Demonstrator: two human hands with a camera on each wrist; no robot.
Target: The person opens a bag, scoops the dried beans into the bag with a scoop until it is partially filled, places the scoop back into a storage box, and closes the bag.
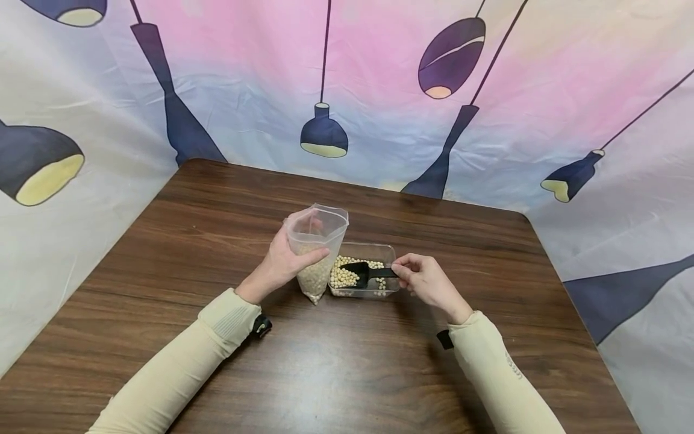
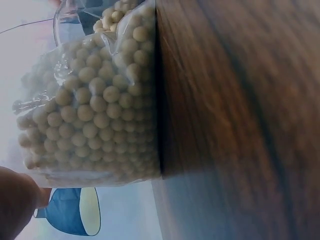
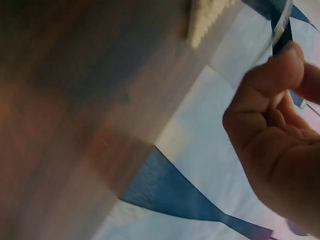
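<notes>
My left hand (image 1: pixel 284 256) grips a clear plastic bag (image 1: pixel 317 235) partly filled with round, pale yellow soybeans, its mouth held upward. In the left wrist view the beans (image 2: pixel 90 115) fill the lower part of the bag, which rests at the wood surface. Just right of the bag stands a clear rectangular container (image 1: pixel 360 292) with more soybeans (image 1: pixel 343 275) in it, heaped toward its left side. My right hand (image 1: pixel 428 280) pinches the handle of a small black scoop (image 1: pixel 360 272) whose bowl lies among those beans. The thumb and curled fingers show in the right wrist view.
The brown wooden table (image 1: pixel 325 374) extends around the container and bag. A cloth backdrop (image 1: pixel 244 60) printed with hanging lamps rises behind the table's far edge and along its sides.
</notes>
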